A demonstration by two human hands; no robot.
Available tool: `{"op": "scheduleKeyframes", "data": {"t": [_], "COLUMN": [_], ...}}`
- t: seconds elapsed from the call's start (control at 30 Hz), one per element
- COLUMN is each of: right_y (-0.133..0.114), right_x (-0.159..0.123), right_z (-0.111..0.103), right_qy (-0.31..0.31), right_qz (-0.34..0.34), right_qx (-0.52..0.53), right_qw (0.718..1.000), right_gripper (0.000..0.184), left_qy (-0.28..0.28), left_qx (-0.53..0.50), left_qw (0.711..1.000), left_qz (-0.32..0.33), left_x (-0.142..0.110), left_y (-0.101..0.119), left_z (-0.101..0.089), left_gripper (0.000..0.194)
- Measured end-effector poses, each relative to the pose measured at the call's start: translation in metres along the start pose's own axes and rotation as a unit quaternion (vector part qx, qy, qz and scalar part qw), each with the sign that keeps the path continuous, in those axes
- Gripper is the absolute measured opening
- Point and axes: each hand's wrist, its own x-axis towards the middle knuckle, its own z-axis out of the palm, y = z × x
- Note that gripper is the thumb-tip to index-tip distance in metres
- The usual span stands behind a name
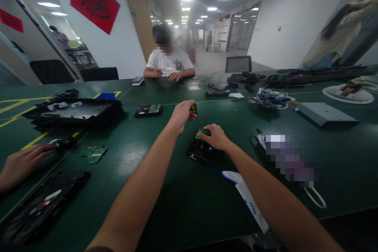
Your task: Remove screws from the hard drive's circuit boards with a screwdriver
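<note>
My left hand (183, 115) is closed around the black and yellow handle of a screwdriver (193, 109). Its thin shaft points down at a black hard drive (201, 153) lying on the green table. A green circuit board (202, 134) shows at the drive's far end. My right hand (217, 137) grips the drive from its right side, with the thumb across the board. Whether the screwdriver's tip touches a screw is too small to tell.
Another hard drive (148, 110) lies beyond my left forearm, and loose circuit boards (94, 153) lie left. A black tray (73, 112) stands farther left. At the left edge, another person's hand (28, 161) reaches in. A bowl of cables (272, 100) and a metal box (326, 114) stand right.
</note>
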Motion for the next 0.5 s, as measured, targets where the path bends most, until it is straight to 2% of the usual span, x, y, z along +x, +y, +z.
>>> {"op": "scheduleKeyframes", "data": {"t": [0.17,0.23,0.33,0.4,0.5], "right_y": [0.002,0.003,0.003,0.001,-0.004], "right_x": [0.001,0.003,0.004,0.003,0.001], "right_z": [0.003,0.004,-0.001,-0.008,-0.019], "right_qy": [0.001,0.026,0.149,0.252,0.320], "right_qz": [-0.001,-0.003,-0.007,-0.034,-0.102], "right_qx": [0.008,0.019,0.042,0.055,0.053], "right_qw": [1.000,0.999,0.988,0.965,0.941], "right_gripper": [0.063,0.062,0.058,0.055,0.053], "left_qy": [0.030,0.057,0.084,0.078,0.040], "left_qx": [-0.017,-0.021,-0.009,0.005,0.020], "left_qw": [0.999,0.998,0.994,0.993,0.992], "left_qz": [0.015,0.034,0.073,0.090,0.118], "left_x": [0.003,0.003,0.000,-0.004,-0.012], "left_y": [-0.001,-0.001,-0.002,-0.005,-0.013], "left_z": [0.001,0.003,0.012,0.022,0.039], "left_gripper": [0.029,0.029,0.030,0.032,0.034]}}
